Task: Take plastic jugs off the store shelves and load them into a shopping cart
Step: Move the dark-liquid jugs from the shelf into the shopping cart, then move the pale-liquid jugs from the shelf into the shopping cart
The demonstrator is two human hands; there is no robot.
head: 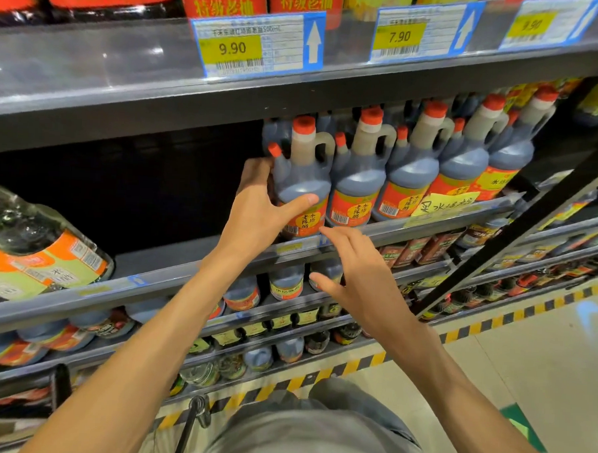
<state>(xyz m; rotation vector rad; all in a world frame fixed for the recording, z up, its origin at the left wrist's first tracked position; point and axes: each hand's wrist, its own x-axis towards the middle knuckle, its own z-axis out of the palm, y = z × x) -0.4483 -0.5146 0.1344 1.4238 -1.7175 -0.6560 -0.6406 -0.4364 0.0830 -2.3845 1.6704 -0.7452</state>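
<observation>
**Shopper reaches for first jug in the vinegar row**

A person's left hand (257,204) wraps the leftmost plastic jug (304,182) on the middle shelf (428,218), thumb across its front and fingers curled round its far side, gripping it while it stands upright at the shelf edge. The right hand (360,280) hovers just below and in front, fingers spread and holding nothing, its fingertips near the jug's red label. Four more red-capped jugs (413,176) stand in line to the right, with others behind them. The shelf space to the left of the gripped jug is dark and bare as far as a large bottle (33,245) lying tilted at the far left. A shopping cart cannot be made out with certainty; only a dark metal bar (193,423) shows at the bottom edge. By this view, the lift has barely begun and loading lies ahead.
</observation>
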